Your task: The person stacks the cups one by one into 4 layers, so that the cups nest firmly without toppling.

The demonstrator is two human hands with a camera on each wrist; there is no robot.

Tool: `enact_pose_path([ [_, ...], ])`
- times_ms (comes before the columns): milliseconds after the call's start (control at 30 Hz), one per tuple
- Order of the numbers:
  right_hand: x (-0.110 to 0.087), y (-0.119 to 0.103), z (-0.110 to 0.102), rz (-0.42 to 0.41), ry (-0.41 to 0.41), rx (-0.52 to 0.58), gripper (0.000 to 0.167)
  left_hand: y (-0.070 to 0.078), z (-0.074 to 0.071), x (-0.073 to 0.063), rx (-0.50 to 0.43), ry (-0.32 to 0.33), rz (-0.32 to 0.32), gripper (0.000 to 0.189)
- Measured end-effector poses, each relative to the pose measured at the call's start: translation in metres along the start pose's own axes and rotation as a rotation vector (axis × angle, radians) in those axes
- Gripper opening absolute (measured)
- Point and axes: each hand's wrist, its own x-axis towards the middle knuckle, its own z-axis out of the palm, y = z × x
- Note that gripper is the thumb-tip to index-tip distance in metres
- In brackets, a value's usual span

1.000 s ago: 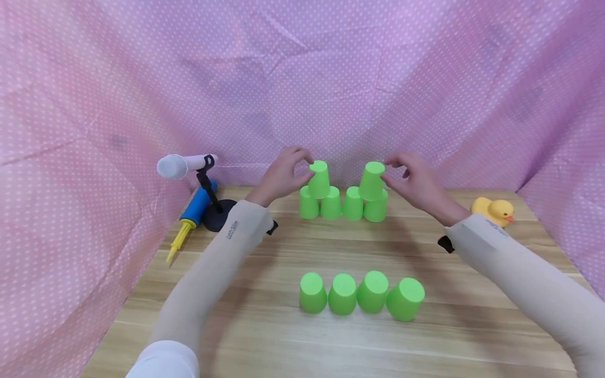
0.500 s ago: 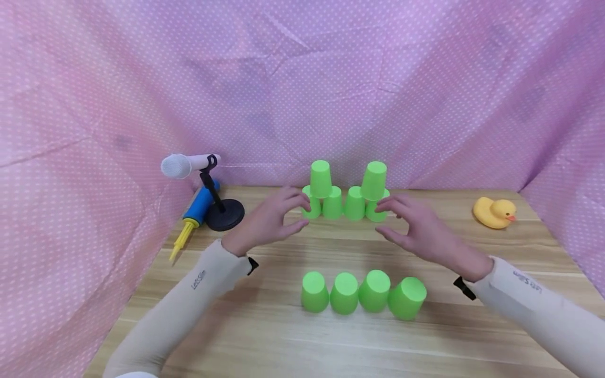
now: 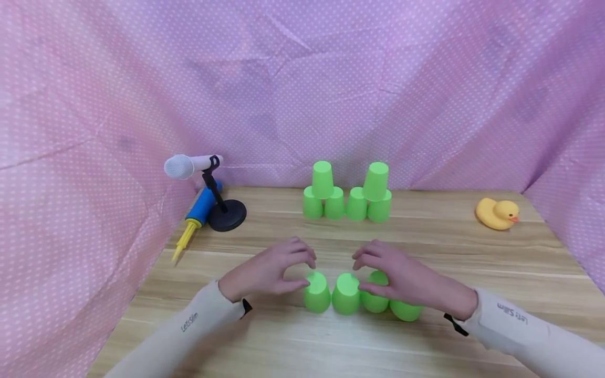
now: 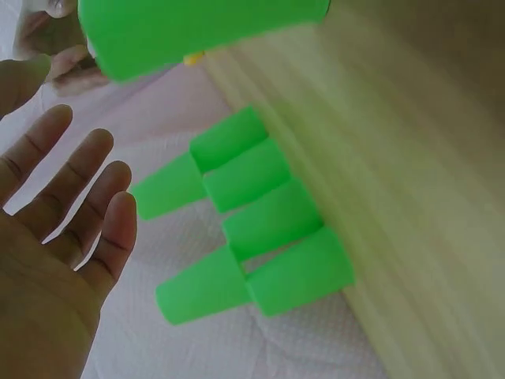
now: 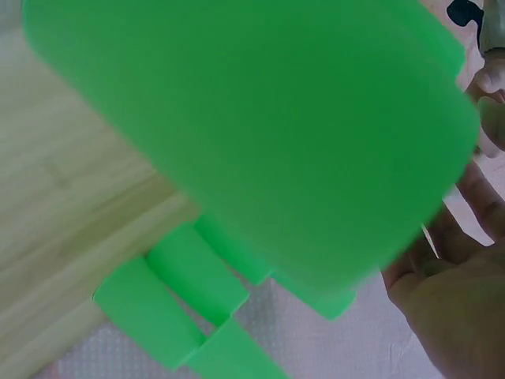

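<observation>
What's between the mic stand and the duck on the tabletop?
In the head view: the left green cup pyramid and right green cup pyramid, each one cup atop two.

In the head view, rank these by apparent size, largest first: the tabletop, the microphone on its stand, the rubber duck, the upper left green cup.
1. Tabletop
2. Microphone on its stand
3. Rubber duck and upper left green cup: too close to rank; the duck looks wider, the cup taller.
</observation>
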Motion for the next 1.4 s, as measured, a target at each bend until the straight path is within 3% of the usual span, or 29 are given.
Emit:
enact_pose_path([
  [167,-0.002,-0.004,0.006,-0.011,-0.007,0.028,0.027,0.003,0.010,-0.007,-0.035,-0.046,-0.009,0.026],
  [533,-0.006,-0.010,0.015,0.044,-0.050,0.062,0.027,0.004,0.018,-0.011,-0.090,-0.112,-0.108,0.027],
  [1033,-0.007,-0.011,0.020,0.023,-0.040,0.077,0.024,0.005,0.022,-0.011,-0.080,-0.088,-0.068,0.023],
  [1400,-0.006,-0.014,0.026,0.069,-0.038,0.081,0.026,0.005,0.025,-0.013,-0.090,-0.074,-0.077,0.020],
])
